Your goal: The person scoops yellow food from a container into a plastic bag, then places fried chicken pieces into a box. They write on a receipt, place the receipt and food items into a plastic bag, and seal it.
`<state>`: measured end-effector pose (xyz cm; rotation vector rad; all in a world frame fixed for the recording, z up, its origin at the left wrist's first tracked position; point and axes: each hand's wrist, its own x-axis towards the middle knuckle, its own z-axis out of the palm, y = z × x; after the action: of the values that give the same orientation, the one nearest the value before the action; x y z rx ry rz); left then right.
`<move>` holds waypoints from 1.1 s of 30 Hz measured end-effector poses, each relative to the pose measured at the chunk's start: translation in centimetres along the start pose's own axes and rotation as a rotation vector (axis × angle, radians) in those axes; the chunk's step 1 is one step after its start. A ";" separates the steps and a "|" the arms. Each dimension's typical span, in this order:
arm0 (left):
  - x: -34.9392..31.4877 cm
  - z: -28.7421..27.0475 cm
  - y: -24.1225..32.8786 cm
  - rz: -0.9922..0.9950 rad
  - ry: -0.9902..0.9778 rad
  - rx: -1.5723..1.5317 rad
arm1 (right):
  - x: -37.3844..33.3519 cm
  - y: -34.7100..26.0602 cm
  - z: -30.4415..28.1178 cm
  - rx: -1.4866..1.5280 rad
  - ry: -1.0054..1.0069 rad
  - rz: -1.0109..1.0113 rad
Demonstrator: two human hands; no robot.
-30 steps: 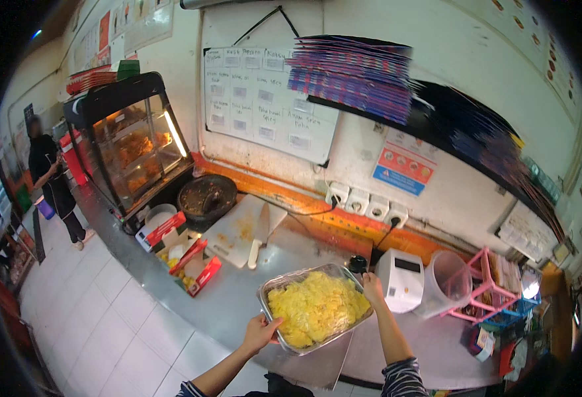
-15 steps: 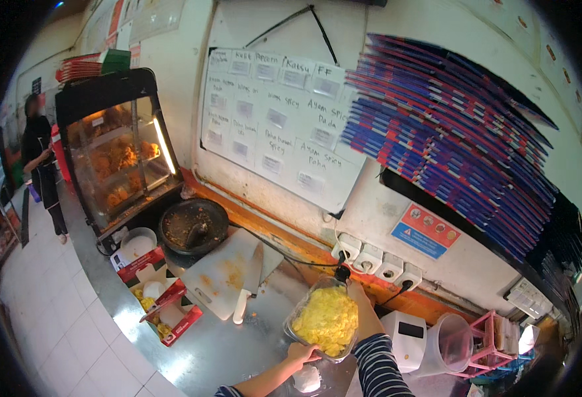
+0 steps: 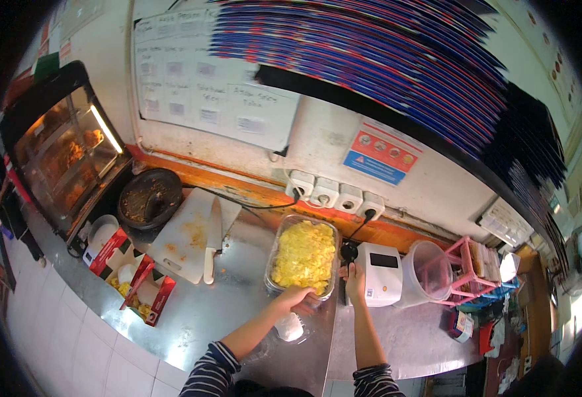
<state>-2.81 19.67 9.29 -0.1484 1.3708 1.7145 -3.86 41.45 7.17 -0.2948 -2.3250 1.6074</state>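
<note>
A clear plastic container (image 3: 269, 268) full of yellow scrambled egg (image 3: 302, 255) rests on the steel counter in front of me. My left hand (image 3: 295, 300) grips its near edge, the fingers at the rim. Right of the container, my right hand (image 3: 355, 283) is closed around what looks like a black round-headed scoop (image 3: 349, 251); its handle is hidden by the fingers. Just below my left hand sits a small clear tub (image 3: 291, 327) with something white in it.
A knife (image 3: 210, 258) lies on a stained cutting board (image 3: 178, 241), beside a dark stone mortar (image 3: 149, 198). Open red-and-white food boxes (image 3: 132, 281) stand at left, before a lit display warmer (image 3: 66, 149). At right are a white printer (image 3: 379, 274), a clear bucket (image 3: 426, 274) and a pink rack (image 3: 469, 271).
The container, tilted and raised before, now sits level on the counter. My right hand has left its side and moved right with the black scoop. The view has shifted rightward.
</note>
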 end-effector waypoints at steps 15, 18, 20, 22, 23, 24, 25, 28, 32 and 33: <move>10.9 -1.8 1.3 0.973 0.721 1.467 | -2.6 2.6 3.6 0.084 0.092 0.022; 11.1 -2.0 1.4 0.994 0.706 1.434 | -1.6 2.2 4.9 0.141 0.098 0.038; 11.2 -2.1 1.5 0.987 0.695 1.433 | -0.9 2.0 5.9 0.235 0.069 0.082; 11.3 -2.3 1.6 0.912 0.677 1.483 | -0.3 1.8 6.8 0.152 0.045 0.069; 11.1 -2.4 1.6 0.963 0.672 1.489 | -0.1 1.8 7.1 0.106 0.040 0.102; 10.8 -2.5 1.6 0.961 0.654 1.516 | -0.1 1.7 7.3 0.101 0.049 0.117; 10.4 -2.7 1.6 0.950 0.618 1.524 | -0.1 1.7 7.4 0.002 0.095 0.116; 8.3 -3.5 0.8 0.917 0.425 1.613 | -0.2 2.0 7.5 -0.224 0.200 0.074; 5.8 -4.5 0.1 1.054 0.300 1.625 | -0.1 3.0 7.5 -0.049 0.187 0.038; 5.6 -4.5 0.1 1.074 0.291 1.623 | 0.0 3.3 7.6 -0.081 0.200 0.048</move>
<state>-8.04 19.05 4.39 1.4857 2.8970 0.6746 -6.56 36.01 1.56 -0.5089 -2.2484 1.4351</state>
